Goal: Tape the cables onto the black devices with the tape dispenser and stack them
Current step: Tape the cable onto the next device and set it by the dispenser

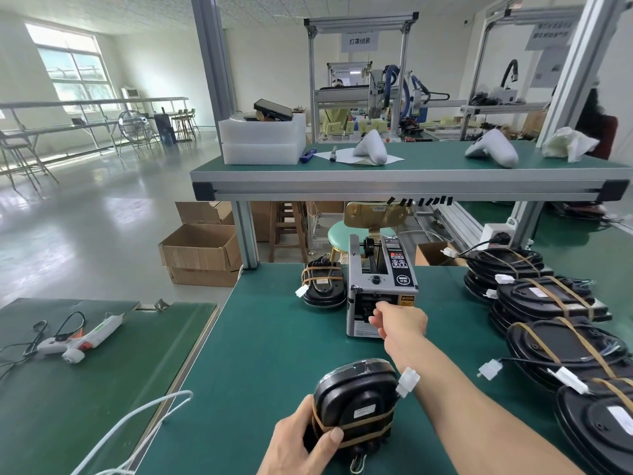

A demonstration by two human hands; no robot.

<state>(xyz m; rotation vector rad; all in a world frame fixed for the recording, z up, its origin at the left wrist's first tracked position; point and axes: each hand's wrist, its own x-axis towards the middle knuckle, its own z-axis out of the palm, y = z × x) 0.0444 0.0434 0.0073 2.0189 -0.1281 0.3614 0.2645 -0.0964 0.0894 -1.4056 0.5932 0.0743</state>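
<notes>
The left hand (301, 440) grips a black device (356, 402) with its thumb curled over the taped edge, in front of the tape dispenser (380, 286). The right hand (397, 320), arm stretched forward, pinches at the dispenser's outlet. Right of the dispenser lie stacked devices (548, 303).

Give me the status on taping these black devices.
Done: taped devices lie stacked at the right, one beside the tape dispenser. In hand: left hand grips a taped device; right hand reaches the dispenser's outlet. Left: its next strip, then stacking.
</notes>
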